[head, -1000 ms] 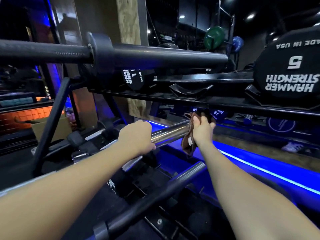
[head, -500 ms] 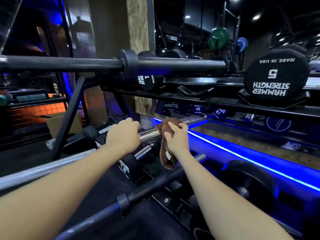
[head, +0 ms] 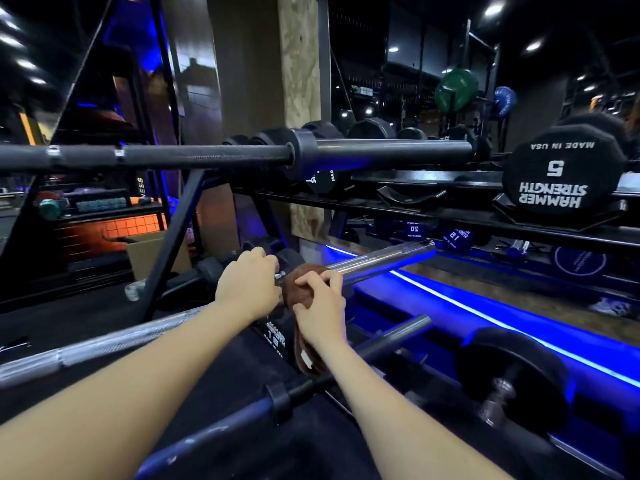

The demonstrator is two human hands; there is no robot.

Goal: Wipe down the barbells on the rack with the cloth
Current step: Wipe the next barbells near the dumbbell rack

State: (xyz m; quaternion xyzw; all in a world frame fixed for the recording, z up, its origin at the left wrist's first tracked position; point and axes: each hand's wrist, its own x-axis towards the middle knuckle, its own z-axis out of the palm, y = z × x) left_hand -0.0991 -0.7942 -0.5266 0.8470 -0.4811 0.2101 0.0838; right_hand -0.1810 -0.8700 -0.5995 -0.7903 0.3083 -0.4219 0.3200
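Right hand (head: pixel 320 315): grip closed round the brown cloth (head: pixel 304 289), which is wrapped over the chrome barbell (head: pixel 381 259) where sleeve meets shaft; a loose tail of cloth hangs below the wrist. Left hand (head: pixel 247 287): grip curled over the same bar just beside the cloth, apparently to steady it. The bar lies on the middle level of the rack (head: pixel 173 237), between a black barbell (head: pixel 207 155) above and a dark barbell (head: pixel 346 355) below.

Risks, as judged: the bar may be rolled in its cradle if the wipe is pushed harder than the left hand resists; the hanging tail may be snagged on the lower bar.

Against the frame half a second ago: the cloth has been drawn inward along the sleeve, and it now nearly touches the left hand.
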